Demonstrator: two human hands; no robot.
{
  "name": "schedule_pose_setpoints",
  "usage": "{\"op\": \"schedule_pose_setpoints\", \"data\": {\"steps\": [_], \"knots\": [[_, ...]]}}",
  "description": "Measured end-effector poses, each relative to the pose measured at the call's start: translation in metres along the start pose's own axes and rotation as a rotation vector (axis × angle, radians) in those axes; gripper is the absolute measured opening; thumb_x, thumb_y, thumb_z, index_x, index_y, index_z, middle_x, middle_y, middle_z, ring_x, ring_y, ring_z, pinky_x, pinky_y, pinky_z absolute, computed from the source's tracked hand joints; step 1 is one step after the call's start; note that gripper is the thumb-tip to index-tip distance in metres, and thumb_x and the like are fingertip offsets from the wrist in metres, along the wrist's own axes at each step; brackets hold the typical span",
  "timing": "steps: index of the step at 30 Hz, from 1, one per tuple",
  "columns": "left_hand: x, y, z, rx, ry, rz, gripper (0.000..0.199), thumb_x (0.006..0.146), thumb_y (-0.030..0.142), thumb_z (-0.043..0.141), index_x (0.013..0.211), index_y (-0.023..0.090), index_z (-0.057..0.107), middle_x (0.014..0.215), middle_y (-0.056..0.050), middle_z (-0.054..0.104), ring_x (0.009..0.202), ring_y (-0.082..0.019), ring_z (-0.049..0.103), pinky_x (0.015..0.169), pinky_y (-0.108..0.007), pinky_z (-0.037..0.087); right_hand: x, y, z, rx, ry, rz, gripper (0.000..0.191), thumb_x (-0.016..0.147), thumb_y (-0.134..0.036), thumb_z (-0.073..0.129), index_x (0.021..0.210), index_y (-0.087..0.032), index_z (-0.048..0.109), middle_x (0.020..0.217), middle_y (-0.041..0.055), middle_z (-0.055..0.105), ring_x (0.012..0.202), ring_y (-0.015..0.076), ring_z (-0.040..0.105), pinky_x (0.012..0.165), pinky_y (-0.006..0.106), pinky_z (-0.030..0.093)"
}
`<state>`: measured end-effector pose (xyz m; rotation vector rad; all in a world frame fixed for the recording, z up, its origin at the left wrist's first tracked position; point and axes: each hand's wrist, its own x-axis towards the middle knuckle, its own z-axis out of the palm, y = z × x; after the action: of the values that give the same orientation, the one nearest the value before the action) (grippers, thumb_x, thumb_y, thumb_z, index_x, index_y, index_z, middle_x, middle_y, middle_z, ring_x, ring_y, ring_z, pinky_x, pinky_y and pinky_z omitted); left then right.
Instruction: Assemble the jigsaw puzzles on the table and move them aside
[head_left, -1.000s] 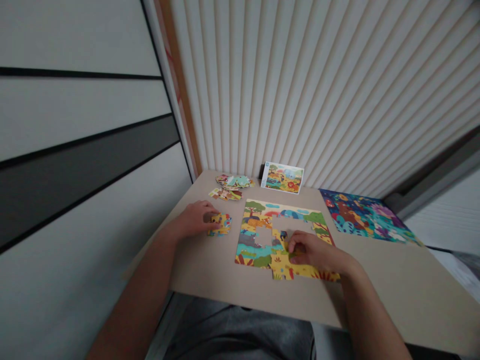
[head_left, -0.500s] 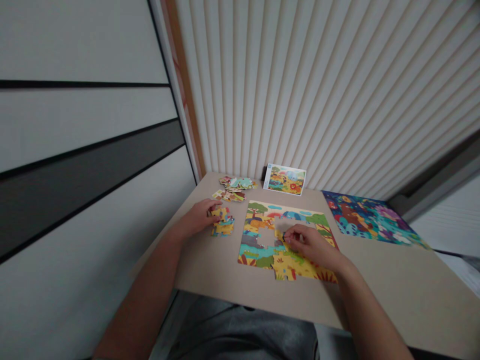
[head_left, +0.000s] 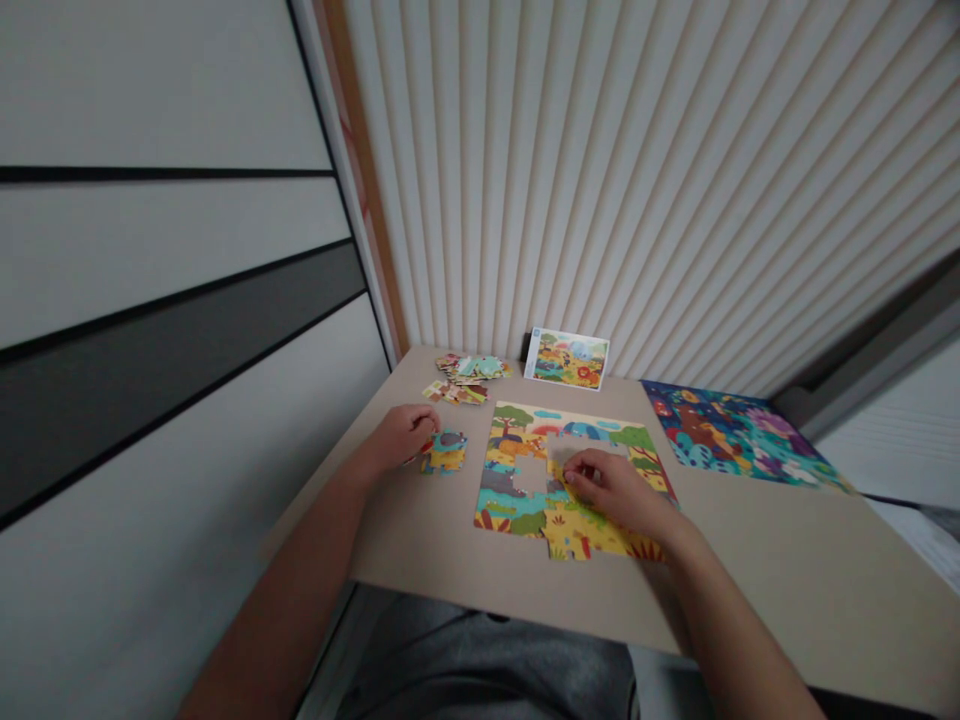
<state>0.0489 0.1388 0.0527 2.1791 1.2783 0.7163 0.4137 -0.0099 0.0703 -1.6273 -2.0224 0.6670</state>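
A partly assembled animal puzzle (head_left: 514,507) lies on the table, with gaps near its middle and upper right. My right hand (head_left: 611,487) rests over its centre-right, fingers curled together; whatever is between the fingertips is too small to make out. To the left of the puzzle, my left hand (head_left: 409,436) pinches a puzzle piece (head_left: 428,445), mostly covered by the fingers. Beside that hand lie loose yellow and blue pieces (head_left: 448,455). Further back is a pile of pieces (head_left: 474,369), with several more (head_left: 457,392) just in front of it.
A picture card (head_left: 568,359) of the same scene leans upright at the back of the table (head_left: 420,540). At the right lies a dark blue illustrated puzzle (head_left: 739,435). A pleated blind (head_left: 555,170) stands behind, and a white panelled surface (head_left: 187,420) is on the left.
My left hand has drawn slightly left and down with a piece, uncovering more of the loose pieces beneath. My right hand has barely moved over the puzzle. The view has shifted slightly.
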Motion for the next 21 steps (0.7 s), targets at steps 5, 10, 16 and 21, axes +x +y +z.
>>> {"op": "schedule_pose_setpoints", "data": {"steps": [5, 10, 16, 21], "knots": [[-0.005, 0.005, 0.014, 0.205, -0.145, 0.052, 0.051, 0.079, 0.057, 0.067, 0.116, 0.021, 0.072, 0.111, -0.011, 0.075, 0.098, -0.028, 0.069, 0.083, -0.033, 0.048, 0.0, -0.005, 0.0, -0.01, -0.014, -0.004, 0.024, 0.096, -0.037, 0.055, 0.092, -0.019, 0.072, 0.088, 0.0056, 0.072, 0.076, 0.019, 0.061, 0.069, 0.029, 0.044], [-0.002, 0.006, 0.013, 0.298, -0.179, 0.1, 0.045, 0.081, 0.056, 0.068, 0.11, 0.023, 0.07, 0.107, -0.009, 0.074, 0.094, -0.026, 0.068, 0.079, -0.031, 0.046, 0.0, -0.004, 0.002, -0.002, -0.006, -0.019, 0.025, 0.097, -0.037, 0.055, 0.092, -0.02, 0.072, 0.091, 0.006, 0.073, 0.081, 0.0199, 0.063, 0.074, 0.029, 0.045], [0.0, 0.016, 0.008, 0.048, 0.028, 0.042, 0.034, 0.084, 0.054, 0.065, 0.078, 0.021, 0.062, 0.073, -0.001, 0.068, 0.066, -0.017, 0.061, 0.059, -0.026, 0.042, 0.0, -0.005, 0.002, 0.043, 0.02, -0.021, 0.028, 0.097, -0.042, 0.056, 0.091, -0.02, 0.072, 0.09, 0.0058, 0.073, 0.079, 0.0193, 0.063, 0.072, 0.029, 0.046], [-0.004, 0.04, 0.016, -0.394, 0.026, 0.005, 0.034, 0.087, 0.051, 0.065, 0.075, 0.02, 0.057, 0.069, 0.001, 0.066, 0.056, -0.012, 0.056, 0.051, -0.023, 0.04, 0.004, -0.02, 0.017, 0.209, 0.067, -0.041, 0.033, 0.098, -0.048, 0.054, 0.101, -0.02, 0.073, 0.098, 0.0065, 0.074, 0.083, 0.0194, 0.064, 0.074, 0.029, 0.048]]}}
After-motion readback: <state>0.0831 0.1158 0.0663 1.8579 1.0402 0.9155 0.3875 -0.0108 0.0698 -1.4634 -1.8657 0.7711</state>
